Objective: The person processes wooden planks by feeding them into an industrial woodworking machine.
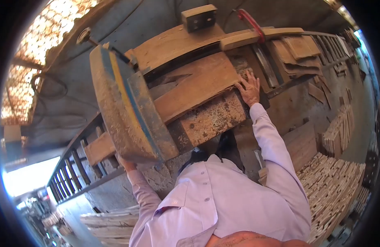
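A wide wooden board (198,84) lies on the machine bed and runs under a dusty machine housing (120,107) with a yellow and blue stripe. Against the right end of this board rests my right hand (249,88), its fingers spread and not wrapped around anything. My left hand (127,164) is low beside the housing, close to a wooden piece (100,149) that sticks out on the left side. The housing hides most of the left fingers, so their grip does not show. Whether that piece and the wide board are one is also hidden.
A long wooden fence (177,45) runs behind the board, with a red-handled tool (249,22) near it. Thin boards (299,51) lie at the right. Roller conveyors (75,168) extend on both sides. Stacked wood strips (334,189) stand at the lower right.
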Demonstrator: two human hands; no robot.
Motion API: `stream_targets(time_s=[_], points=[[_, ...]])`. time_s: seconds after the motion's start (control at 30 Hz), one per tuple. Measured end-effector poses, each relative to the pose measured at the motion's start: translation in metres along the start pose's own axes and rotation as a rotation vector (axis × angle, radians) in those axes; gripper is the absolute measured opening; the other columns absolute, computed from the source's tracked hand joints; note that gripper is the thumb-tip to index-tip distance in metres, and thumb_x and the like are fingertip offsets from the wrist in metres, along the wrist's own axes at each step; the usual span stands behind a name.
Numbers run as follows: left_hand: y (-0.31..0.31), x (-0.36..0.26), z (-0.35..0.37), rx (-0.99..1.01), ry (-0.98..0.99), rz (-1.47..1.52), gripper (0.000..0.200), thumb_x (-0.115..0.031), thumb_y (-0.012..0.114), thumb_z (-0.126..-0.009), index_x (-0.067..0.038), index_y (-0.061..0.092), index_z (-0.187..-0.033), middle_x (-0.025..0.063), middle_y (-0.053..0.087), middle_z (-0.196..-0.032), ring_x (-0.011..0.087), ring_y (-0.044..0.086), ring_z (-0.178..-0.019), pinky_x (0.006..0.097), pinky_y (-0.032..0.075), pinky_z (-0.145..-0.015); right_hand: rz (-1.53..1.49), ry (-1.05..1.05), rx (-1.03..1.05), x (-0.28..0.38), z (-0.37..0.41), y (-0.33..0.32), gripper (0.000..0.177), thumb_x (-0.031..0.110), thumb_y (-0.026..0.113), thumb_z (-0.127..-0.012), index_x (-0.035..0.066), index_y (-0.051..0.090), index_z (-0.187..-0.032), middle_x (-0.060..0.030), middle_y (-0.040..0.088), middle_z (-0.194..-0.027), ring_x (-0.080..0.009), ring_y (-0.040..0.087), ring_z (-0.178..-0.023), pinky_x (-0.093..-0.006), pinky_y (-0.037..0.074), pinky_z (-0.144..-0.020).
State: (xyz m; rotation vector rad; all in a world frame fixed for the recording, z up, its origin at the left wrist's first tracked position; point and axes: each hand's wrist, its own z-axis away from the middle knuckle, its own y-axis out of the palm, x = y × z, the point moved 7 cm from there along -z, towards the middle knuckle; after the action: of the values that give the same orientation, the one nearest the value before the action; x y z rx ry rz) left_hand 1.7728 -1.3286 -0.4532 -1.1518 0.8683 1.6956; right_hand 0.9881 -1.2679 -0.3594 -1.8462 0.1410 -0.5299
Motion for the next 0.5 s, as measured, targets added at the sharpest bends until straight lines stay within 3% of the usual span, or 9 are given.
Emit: stream_targets(time_s=[0.13, 0.23, 0.37, 0.5], points=[[-0.004, -0.009, -0.003, 0.061, 0.108, -0.134, 0.039, -0.031, 0.065, -0.099, -0.007, 0.063, -0.131, 0.0107, 0.071, -0.104, 0.0258, 0.068, -0.098, 0.0402, 0.055, -0.084, 0.034, -0.040, 0.006, 0.006, -0.003, 0.000, 0.053, 0.057, 0.056, -0.097, 0.026, 0.062, -0.140, -0.0074, 0.039, -0.160, -0.0272, 0.028, -0.151, -0.0513, 0.012, -0.125], [-0.002, -0.005, -0.014, -0.041, -0.108, 0.317, 0.045, -0.030, 0.069, -0.097, -0.010, 0.058, -0.137, 0.0094, 0.069, -0.094, 0.0254, 0.068, -0.092, 0.0433, 0.057, -0.078, 0.000, -0.046, -0.019, 0.006, -0.003, 0.003, 0.059, 0.058, 0.057, -0.097, 0.024, 0.056, -0.145, -0.0070, 0.038, -0.161, -0.0270, 0.027, -0.152, -0.0511, 0.013, -0.125], [0.001, -0.024, -0.007, -0.090, 0.156, -0.215, 0.050, -0.036, 0.070, -0.097, -0.004, 0.055, -0.131, 0.0135, 0.064, -0.100, 0.0283, 0.068, -0.089, 0.0431, 0.061, -0.069, -0.007, -0.023, 0.013, 0.001, -0.005, 0.009, 0.075, 0.063, 0.054, -0.097, 0.012, 0.045, -0.152, -0.0076, 0.037, -0.162, -0.0266, 0.026, -0.152, -0.0497, 0.012, -0.125], [0.017, -0.036, 0.011, -0.243, 0.006, 0.110, 0.046, -0.037, 0.072, -0.095, 0.003, 0.054, -0.109, 0.0191, 0.063, -0.106, 0.0326, 0.069, -0.092, 0.0477, 0.064, -0.071, -0.023, -0.025, 0.023, -0.002, -0.006, 0.016, 0.083, 0.067, 0.052, -0.095, 0.010, 0.040, -0.154, -0.0080, 0.036, -0.162, -0.0259, 0.026, -0.153, -0.0497, 0.012, -0.125]])
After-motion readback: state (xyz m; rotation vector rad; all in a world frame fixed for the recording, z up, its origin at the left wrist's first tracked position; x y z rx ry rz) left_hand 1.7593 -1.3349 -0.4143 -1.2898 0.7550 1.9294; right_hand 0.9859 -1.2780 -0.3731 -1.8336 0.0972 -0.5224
